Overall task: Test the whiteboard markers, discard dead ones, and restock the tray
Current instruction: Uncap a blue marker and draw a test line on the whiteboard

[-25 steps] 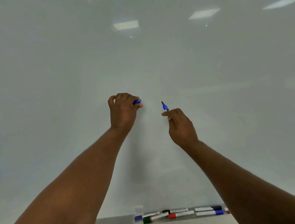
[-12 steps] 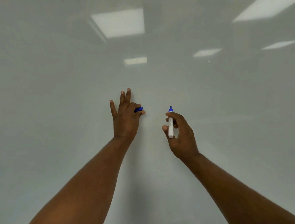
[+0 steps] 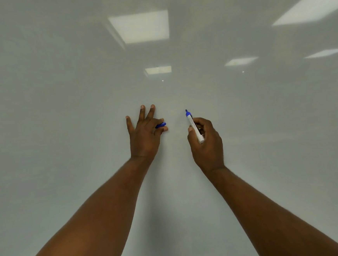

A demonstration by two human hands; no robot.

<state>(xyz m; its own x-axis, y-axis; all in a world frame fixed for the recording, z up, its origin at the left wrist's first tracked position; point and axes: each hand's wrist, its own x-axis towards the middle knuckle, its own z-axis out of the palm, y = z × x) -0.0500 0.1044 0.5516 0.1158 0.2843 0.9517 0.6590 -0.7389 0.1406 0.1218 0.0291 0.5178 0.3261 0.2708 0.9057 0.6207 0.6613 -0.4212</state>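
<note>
At the whiteboard [image 3: 62,120], blue cap [image 3: 161,125] in left hand [image 3: 143,139] pinch, marker [image 3: 194,127] in right hand [image 3: 209,147] grip, print unreadable.

cap [image 3: 161,125]: mostly hidden by the left hand [image 3: 144,137]
marker [image 3: 193,126] print: too small to read
forearms [image 3: 102,214]: cut off at the bottom edge
whiteboard [image 3: 62,116]: runs past every edge

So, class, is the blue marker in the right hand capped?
No: the blue marker shows a bare tip, and the left hand pinches the blue cap.
</note>
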